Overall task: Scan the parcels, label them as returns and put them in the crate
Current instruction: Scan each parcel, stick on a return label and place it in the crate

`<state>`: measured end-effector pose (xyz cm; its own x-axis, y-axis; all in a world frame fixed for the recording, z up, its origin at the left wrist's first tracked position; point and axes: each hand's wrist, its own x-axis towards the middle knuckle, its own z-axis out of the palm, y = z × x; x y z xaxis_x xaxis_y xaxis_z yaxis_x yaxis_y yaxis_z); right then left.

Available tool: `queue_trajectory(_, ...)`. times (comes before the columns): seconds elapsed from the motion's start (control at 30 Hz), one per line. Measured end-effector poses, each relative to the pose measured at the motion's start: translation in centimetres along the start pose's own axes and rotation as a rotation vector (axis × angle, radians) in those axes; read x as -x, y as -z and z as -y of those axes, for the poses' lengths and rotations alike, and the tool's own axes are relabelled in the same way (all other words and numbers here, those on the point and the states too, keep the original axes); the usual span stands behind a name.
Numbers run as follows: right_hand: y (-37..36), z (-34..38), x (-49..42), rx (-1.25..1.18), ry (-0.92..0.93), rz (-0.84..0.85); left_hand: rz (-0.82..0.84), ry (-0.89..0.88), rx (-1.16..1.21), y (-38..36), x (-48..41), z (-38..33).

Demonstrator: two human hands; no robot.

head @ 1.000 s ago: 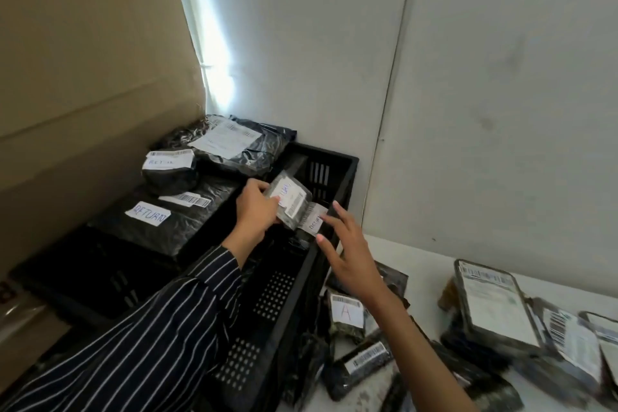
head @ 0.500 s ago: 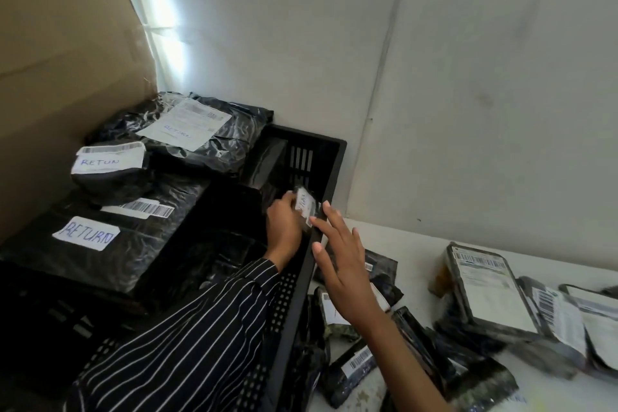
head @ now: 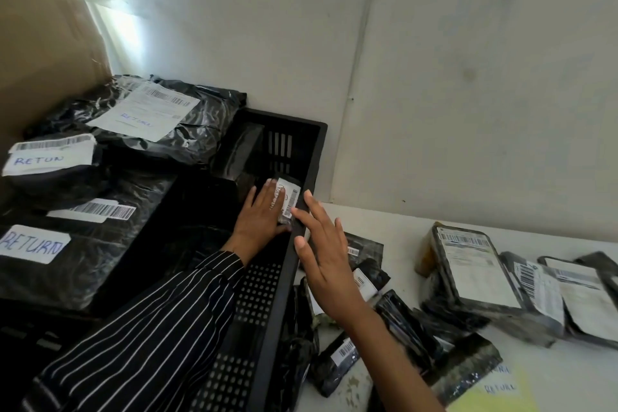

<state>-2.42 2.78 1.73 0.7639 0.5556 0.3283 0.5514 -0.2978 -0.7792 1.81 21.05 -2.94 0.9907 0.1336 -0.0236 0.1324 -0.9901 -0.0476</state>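
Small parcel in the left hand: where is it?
In the head view's centre, the small parcel sits inside the crate, against its right wall.

head cam | looks forward-down | close over crate (head: 301,140) and table (head: 394,224)

Lighting: dim indoor; bright washed-out daylight strip (head: 110,10) upper left. Crate (head: 267,294) interior in deep shadow. Wide-angle bending at edges; soft blur lower right; sheen on black wrapping.
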Motion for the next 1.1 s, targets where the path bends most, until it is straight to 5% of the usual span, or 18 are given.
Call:
queue_trajectory(0.33,0.9,0.0,-0.1,-0.035,-0.025,0.086,0.221,0.101,0.115,2.5,-2.2,-0.4)
queue_trajectory(0.57,3.3,-1.6,1.4,-0.217,-0.101,0.053,-0.179,0.09,0.583,7.7,1.6,-0.4)
queue_trajectory(0.73,4.2,-9.3,3.2,0.069,-0.332,-0.101,-0.35,0.032,0.767,12.8,6.9,-2.5)
queue_trajectory(0.97,3.9,-16.4,2.5,0.68,-0.665,0.223,0.003,-0.02,0.653,12.4,12.5,-6.1)
queue_trajectory(1.1,3.4,-17.4,2.3,0.618,-0.832,0.255,0.101,-0.012,0.628,11.9,13.9,-7.1)
